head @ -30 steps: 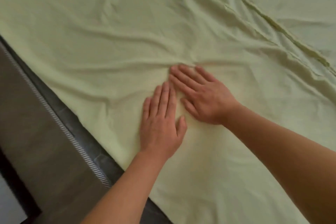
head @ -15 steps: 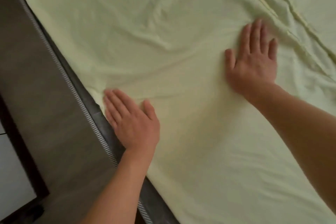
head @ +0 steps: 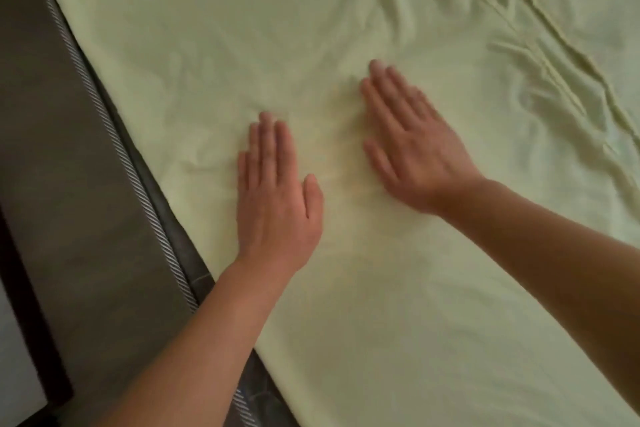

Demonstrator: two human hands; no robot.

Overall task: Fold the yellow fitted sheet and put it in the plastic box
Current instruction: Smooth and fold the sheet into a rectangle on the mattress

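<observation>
Directly below the camera, a pale yellow sheet [head: 346, 28] lies spread over a bed and fills most of the view. Its near edge slants from the upper left to the bottom centre, just inside the edge of a dark grey mattress [head: 166, 204] trimmed with striped piping [head: 114, 135]. Left of that is a brown bed side [head: 62, 166], and a slice of pale floor [head: 17, 374] shows in the bottom left corner.

Both hands lie on top of the sheet near its middle, with cloth under the palms and reaching out on every side. The left hand [head: 277, 194] rests palm down, close to the sheet's near edge. Its fingers are straight and held together, pointing away from the person, with the thumb out to the side. The right hand [head: 412, 149] lies near it, a little further up the bed. It is also palm down, with its straight fingers slightly spread and angled toward the upper left, and it is a little blurred. Neither hand grips or pinches the cloth. The two hands do not touch, and a strip of bare sheet lies between them.

Around the hands the cloth is mostly smooth, with faint creases. Up and to the right, a raised fold [head: 554, 24] crosses the sheet diagonally, with deeper wrinkles beside it.
</observation>
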